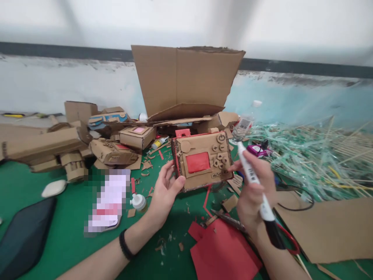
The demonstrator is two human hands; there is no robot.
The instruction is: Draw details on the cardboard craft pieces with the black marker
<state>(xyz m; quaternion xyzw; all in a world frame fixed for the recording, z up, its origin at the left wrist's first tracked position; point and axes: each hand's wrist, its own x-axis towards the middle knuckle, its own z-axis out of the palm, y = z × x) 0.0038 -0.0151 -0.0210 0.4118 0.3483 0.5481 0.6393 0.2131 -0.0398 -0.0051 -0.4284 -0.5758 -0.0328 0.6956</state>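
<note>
My left hand [167, 188] grips the lower left corner of a cardboard model camera [194, 181], its thumb on the front face. The model is tilted up towards me, with a red screen panel [198, 162], round cardboard buttons and dark lettering at the lower right. A white marker pen [248, 168] with a black end is held in my right hand [258, 182], its white end pointing up. One finger of that hand reaches to the model's right edge. Below lie red paper [224, 249] and red-handled scissors [230, 221], partly behind my right wrist.
More cardboard models [113, 151] and a large cardboard sheet [186, 77] stand behind. Left are a phone [107, 202], a black case [27, 235] and a small white bottle [138, 202]. Right are a clear bottle [242, 126], a purple object [259, 150] and a heap of wrapped sticks [317, 155].
</note>
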